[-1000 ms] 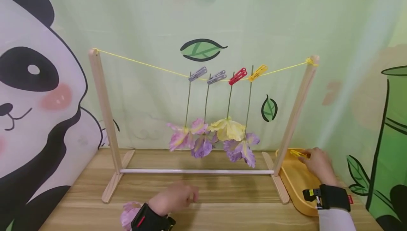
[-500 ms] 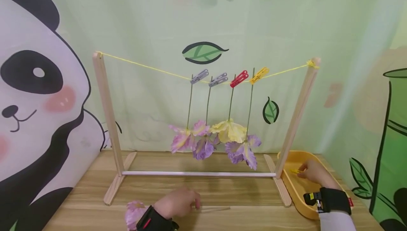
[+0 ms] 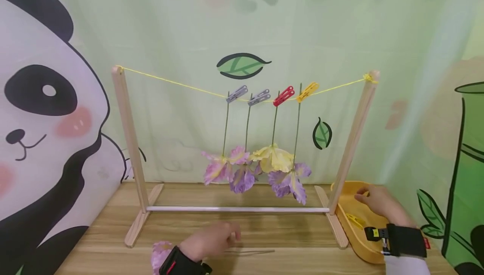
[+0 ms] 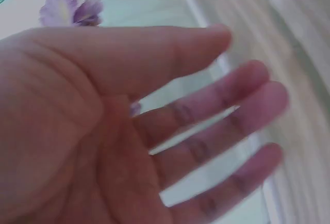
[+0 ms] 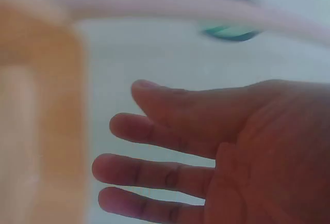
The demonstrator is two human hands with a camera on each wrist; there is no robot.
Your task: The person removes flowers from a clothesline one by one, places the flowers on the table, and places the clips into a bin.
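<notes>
My right hand point(image 3: 381, 202) is over the yellow tray point(image 3: 357, 245), its fingers relaxed and holding nothing. A yellow clothespin point(image 3: 355, 221) lies in the tray, just below that hand. In the right wrist view the fingers point(image 5: 139, 173) are spread apart. Low over the front of the table, my left hand point(image 3: 211, 239) has loosely extended fingers with nothing between them, as the left wrist view also shows. Under it lies a flower stem point(image 3: 253, 251) on the table; a pink-lilac artificial flower point(image 3: 161, 253) shows beside the left wrist, partly hidden by it.
Between two wooden posts point(image 3: 130, 140) runs a sagging yellow string point(image 3: 170, 79). Grey, red and yellow clothespins hold several artificial flowers upside down from it, including a yellow flower point(image 3: 273, 158). A white rod point(image 3: 238, 209) joins the stand's feet. Behind hangs a printed cloth point(image 3: 181, 22).
My right hand has let go of the yellow clothespin, which now lies in the tray. The left hand stays near the stem on the table, which has come into sight.
</notes>
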